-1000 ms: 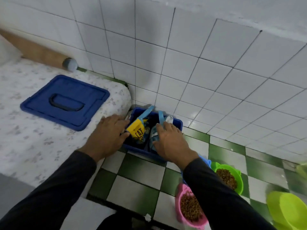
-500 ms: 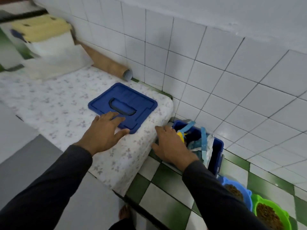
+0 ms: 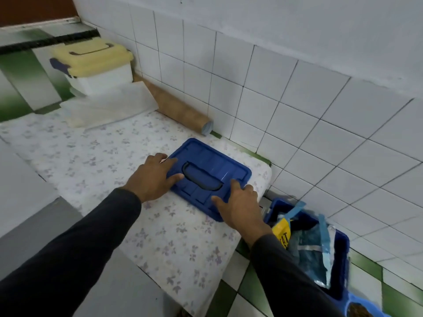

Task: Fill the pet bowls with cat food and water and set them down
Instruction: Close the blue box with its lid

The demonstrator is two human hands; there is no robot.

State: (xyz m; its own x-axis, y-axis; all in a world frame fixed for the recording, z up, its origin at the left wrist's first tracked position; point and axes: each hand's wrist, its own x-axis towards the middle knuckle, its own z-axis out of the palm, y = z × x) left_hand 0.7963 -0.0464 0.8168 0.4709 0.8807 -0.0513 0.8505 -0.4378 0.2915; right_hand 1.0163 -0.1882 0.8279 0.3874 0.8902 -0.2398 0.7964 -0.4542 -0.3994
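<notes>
My left hand (image 3: 155, 177) lies flat at the nine o'clock end of the blue lid (image 3: 211, 177), fingers straight across its top, gripping nothing. The lid rests on the flower-print mattress (image 3: 114, 165). It looks like thin, light, stiff plastic, a little slick; I'd take it by the two short edges, or by the dark recessed handle (image 3: 201, 179) in its middle. My right hand (image 3: 238, 202) covers the four o'clock corner, fingers spread; whether the thumb hooks under the rim, I can't tell. At four o'clock the blue bin (image 3: 341, 255) sits on the floor, open, with the yellow cat food bag (image 3: 282, 232) inside. A blue bowl (image 3: 357, 310) is cut off by the frame's lower edge; no water bowl shows.
</notes>
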